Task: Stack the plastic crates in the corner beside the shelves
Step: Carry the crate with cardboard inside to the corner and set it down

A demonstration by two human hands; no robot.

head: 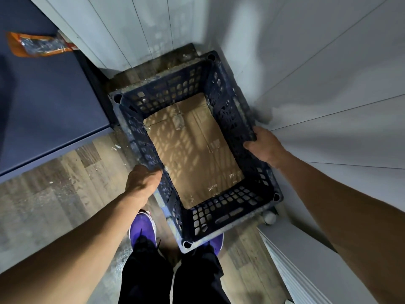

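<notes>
Dark crate (197, 148), cardboard (192, 150) lining its floor, sits in the wall corner. Left hand (142, 183) clamps one long rim, right hand (263, 148) the opposite rim, likely squaring it up. Left of the crate, a blue shelf (43, 106) with an orange packet (39, 46); purple shoes (143, 227) crowd its near end.

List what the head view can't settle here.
- Crates under the crate in hand: a second rim shows at the far corner, but it hides the count and whether they nest.
- Fingers of left hand and right hand: wrapped over the rims.
- Orange packet on the blue surface: label blurred.
- Small pale object: half hidden, unidentifiable.
</notes>
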